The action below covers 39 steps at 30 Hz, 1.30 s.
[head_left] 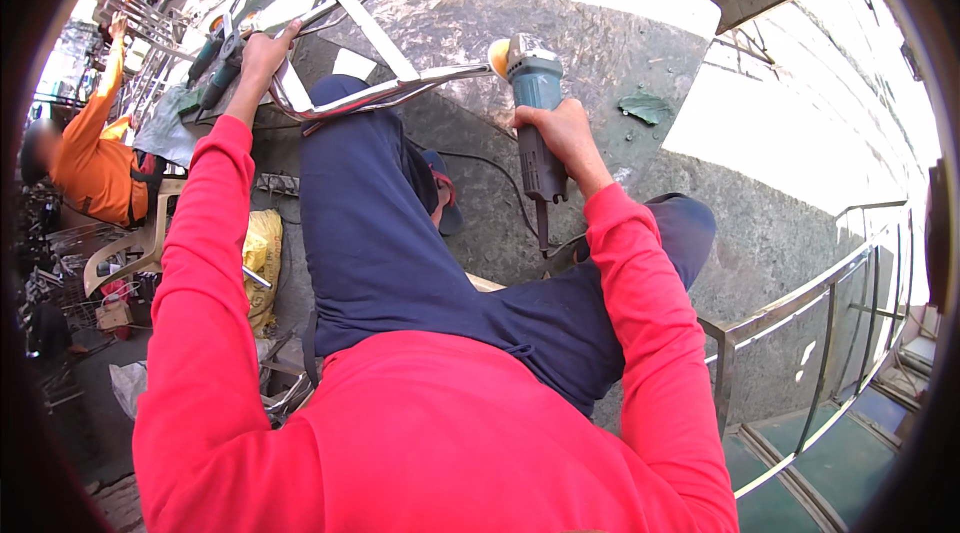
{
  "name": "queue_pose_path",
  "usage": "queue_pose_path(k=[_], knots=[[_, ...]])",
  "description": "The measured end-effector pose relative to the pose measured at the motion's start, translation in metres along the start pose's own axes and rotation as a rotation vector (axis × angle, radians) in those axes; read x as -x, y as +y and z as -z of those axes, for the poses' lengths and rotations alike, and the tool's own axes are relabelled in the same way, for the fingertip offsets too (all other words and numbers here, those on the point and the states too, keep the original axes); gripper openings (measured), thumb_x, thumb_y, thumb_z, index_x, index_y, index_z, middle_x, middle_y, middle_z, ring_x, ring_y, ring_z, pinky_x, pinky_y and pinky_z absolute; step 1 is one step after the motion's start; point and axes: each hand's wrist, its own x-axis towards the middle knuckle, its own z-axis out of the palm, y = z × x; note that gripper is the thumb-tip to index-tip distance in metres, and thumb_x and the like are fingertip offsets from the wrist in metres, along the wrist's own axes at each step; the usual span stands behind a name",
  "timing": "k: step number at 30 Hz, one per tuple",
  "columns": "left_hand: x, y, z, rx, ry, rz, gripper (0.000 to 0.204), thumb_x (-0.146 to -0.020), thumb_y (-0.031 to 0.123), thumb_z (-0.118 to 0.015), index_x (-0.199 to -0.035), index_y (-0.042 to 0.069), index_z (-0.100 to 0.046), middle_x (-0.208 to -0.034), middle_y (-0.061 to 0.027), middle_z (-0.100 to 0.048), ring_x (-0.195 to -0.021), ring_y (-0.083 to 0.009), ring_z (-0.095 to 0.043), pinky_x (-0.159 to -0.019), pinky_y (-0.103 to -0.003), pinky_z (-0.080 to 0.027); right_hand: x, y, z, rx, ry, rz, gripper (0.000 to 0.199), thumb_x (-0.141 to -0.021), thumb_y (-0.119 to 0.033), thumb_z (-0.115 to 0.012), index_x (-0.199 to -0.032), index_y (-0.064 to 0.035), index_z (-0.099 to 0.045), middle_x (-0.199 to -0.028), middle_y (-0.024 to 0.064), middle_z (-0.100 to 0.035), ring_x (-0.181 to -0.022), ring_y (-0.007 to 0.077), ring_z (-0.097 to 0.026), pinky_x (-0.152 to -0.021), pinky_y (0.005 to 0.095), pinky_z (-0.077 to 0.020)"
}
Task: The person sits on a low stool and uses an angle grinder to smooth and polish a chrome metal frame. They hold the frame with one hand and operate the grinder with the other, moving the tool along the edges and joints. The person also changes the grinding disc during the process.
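Note:
My right hand (568,138) is wrapped round the body of a teal and dark grey angle grinder (537,83). Its orange disc (499,58) is at the right end of the lower bar of a shiny metal tube frame (380,38), touching or very close to it. The frame has bent bars and a flat crosspiece, and it leans over my left thigh. With fingers closed, my left hand (264,60) grips the frame's left end. Dark power tools (220,73) lie just beyond that hand.
A black cord (490,161) trails over the grey floor. A green scrap (645,107) lies right of the grinder. To the right stands a metal railing (780,313). At left are a person in orange (100,168), a plastic chair (130,253), a yellow sack (262,268) and piled metal parts.

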Motion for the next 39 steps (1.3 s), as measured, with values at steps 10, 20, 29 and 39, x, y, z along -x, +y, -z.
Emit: queue_pose_path(k=[10, 20, 29, 39], knots=[[-0.001, -0.007, -0.005, 0.014, -0.046, 0.032, 0.068, -0.076, 0.07, -0.068, -0.074, 0.003, -0.076, -0.073, -0.0176, -0.067, -0.071, -0.0279, -0.066, -0.069, -0.039, -0.049, 0.023, -0.016, -0.019, 0.001, -0.173, 0.154, 0.041, -0.06, -0.031, -0.081, -0.073, 0.0057, -0.067, -0.067, 0.0135, -0.067, -0.059, 0.0219, -0.065, -0.057, 0.0346, -0.051], [-0.008, -0.005, -0.006, -0.123, -0.061, 0.025, 0.07, -0.077, 0.073, -0.063, -0.077, 0.005, -0.076, -0.077, -0.019, -0.068, -0.079, -0.0294, -0.068, -0.077, -0.039, -0.05, 0.002, -0.003, 0.001, -0.031, 0.025, -0.005, 0.041, -0.061, -0.028, -0.08, -0.068, 0.0095, -0.066, -0.063, 0.0133, -0.065, -0.054, 0.02, -0.064, -0.051, 0.0331, -0.0495], [-0.01, -0.006, -0.005, -0.147, -0.11, 0.003, 0.072, -0.078, 0.075, -0.059, -0.078, 0.006, -0.076, -0.083, -0.0203, -0.07, -0.084, -0.032, -0.069, -0.08, -0.04, -0.051, 0.03, -0.016, -0.028, -0.049, -0.098, 0.073, 0.047, -0.058, -0.032, -0.08, -0.074, 0.0107, -0.067, -0.072, 0.0189, -0.069, -0.063, 0.0259, -0.068, -0.059, 0.0363, -0.0536], [-0.018, -0.009, -0.011, -0.241, -0.08, -0.003, 0.074, -0.08, 0.077, -0.054, -0.079, 0.007, -0.077, -0.085, -0.0215, -0.07, -0.087, -0.0342, -0.07, -0.082, -0.042, -0.051, 0.004, 0.009, -0.008, -0.121, -0.008, -0.012, 0.032, -0.064, -0.022, -0.08, -0.07, 0.0068, -0.066, -0.065, 0.0111, -0.065, -0.053, 0.0175, -0.063, -0.049, 0.0323, -0.048]])
